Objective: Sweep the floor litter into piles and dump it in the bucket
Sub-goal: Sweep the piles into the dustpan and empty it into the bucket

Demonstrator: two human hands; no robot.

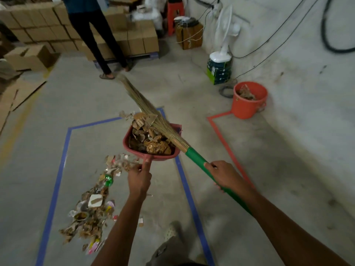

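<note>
Brown paper scraps and wrappers, the litter (92,210), lie in a long pile on the concrete floor (28,150), inside a blue tape rectangle (57,179). More of it heaps a red dustpan (134,150) just beyond the pile. The left grip (139,179) curls round the dustpan's handle, forefinger stretched along it. The right grip (226,175) is wrapped round the green handle of a broom (146,106), whose straw bristles lie across the loaded pan. An orange bucket (247,106), holding some scraps, stands well apart to the right by the wall. Cardboard boxes (38,22) and a white fan (224,35) stand beyond.
</note>
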